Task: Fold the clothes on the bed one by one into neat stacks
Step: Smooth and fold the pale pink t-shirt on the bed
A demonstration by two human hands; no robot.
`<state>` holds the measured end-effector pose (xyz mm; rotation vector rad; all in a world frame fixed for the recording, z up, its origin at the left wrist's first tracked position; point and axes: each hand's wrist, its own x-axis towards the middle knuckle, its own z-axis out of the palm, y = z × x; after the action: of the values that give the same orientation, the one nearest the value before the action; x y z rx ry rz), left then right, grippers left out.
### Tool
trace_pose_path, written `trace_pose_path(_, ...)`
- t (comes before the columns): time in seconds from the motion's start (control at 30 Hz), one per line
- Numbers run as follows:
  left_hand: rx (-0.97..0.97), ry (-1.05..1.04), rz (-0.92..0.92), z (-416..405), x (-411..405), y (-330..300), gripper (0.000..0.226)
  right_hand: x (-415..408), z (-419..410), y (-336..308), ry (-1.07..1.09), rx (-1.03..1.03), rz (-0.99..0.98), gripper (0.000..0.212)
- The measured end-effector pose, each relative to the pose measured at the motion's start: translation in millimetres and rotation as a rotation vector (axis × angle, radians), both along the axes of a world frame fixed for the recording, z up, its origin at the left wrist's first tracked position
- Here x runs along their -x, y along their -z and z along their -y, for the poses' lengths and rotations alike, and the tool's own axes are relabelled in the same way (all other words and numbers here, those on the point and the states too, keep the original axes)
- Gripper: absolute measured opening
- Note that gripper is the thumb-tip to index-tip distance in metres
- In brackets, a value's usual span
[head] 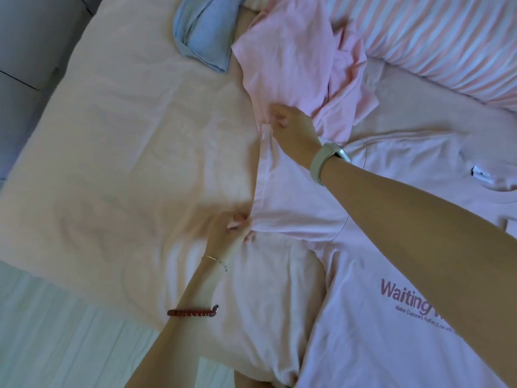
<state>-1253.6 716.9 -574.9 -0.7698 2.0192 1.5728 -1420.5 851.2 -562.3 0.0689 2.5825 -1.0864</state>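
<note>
A pale pink T-shirt (363,247) with "Waiting" printed on its chest lies spread on the bed, its sleeve (285,197) stretched out to the left. My left hand (232,233), blurred, pinches the near corner of the sleeve hem. At the far corner of that hem, my right hand (291,130) grips the cloth with curled fingers; a pale watch band circles its wrist. Just behind the right hand lies a second pink garment (293,60), crumpled.
A light blue garment (201,32) lies bunched at the back, left of the pink one. A pink-and-white striped pillow or duvet (447,43) fills the back right. The bed's left edge (42,107) borders a grey floor. A whitish sheet (134,141) covers the left half.
</note>
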Motion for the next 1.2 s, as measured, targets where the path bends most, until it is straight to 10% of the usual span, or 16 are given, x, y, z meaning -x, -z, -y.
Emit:
trace_pose_path(0.37,-0.095,-0.160,0.098,-30,10,-16,0.022,-190,-77,-13,-0.063,-0.117,-0.265,0.041)
trace_pose_path(0.57,0.037,-0.239,0.028,-47,9,-18,0.039,-223,-84,10,-0.449,-0.338,0.072,0.056)
trace_pose_path(0.73,0.042,-0.147,-0.366,-93,30,-58,0.026,-192,-101,-22,0.511,0.475,0.288,0.027)
trace_pose_path(0.93,-0.189,0.814,-0.307,-196,24,-84,0.016,-201,-180,-40,1.262,1.093,0.261,0.041)
trace_pose_path(1.2,0.312,0.621,-0.437,-187,58,-35,0.025,-223,-209,-17,1.176,0.516,0.416,0.033)
